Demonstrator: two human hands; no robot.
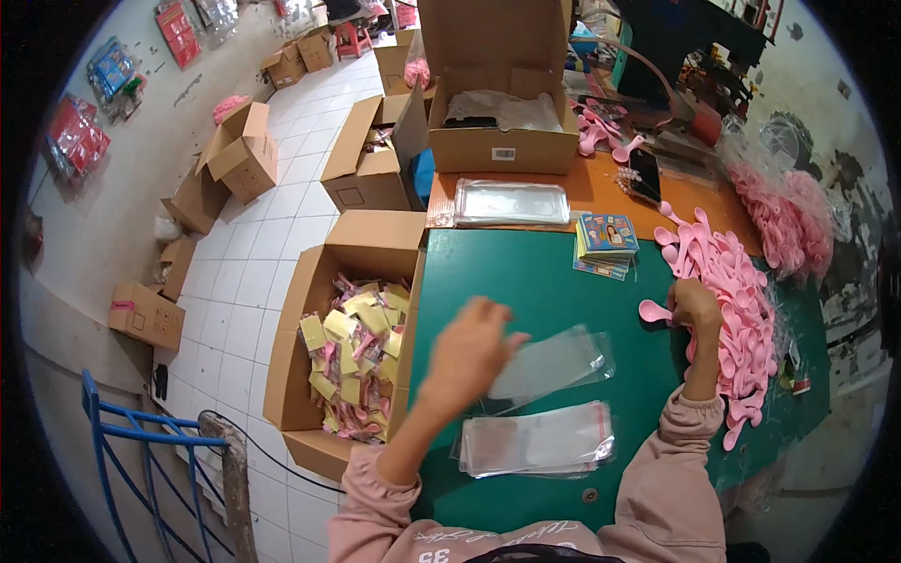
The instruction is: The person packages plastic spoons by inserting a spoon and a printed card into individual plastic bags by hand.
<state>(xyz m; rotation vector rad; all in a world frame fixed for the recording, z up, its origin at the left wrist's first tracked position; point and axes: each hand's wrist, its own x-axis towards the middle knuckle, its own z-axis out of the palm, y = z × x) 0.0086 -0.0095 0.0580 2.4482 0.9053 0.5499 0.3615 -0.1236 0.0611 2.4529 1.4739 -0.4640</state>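
Observation:
My right hand (695, 306) is closed round a pink plastic spoon (654, 311), whose bowl points left. It is at the left edge of a large heap of pink spoons (727, 272). My left hand (472, 349) hovers near the table's left edge, smeared by motion. Its fingers look bent, and whether they hold anything cannot be made out. Beside it, a few clear plastic bags (549, 368) lie fanned out on the green table top (507, 267). Closer to me lies a stack of clear bags (535, 439). Printed cards (605, 236) are piled at the table's far side.
Left of the table, an open carton (282, 375) holds many bagged spoons with yellow cards (361, 342). Across the far end stand an open box (502, 150), packs of clear bags (511, 202) and a phone (645, 176). A blue metal rail (150, 427) rises at lower left.

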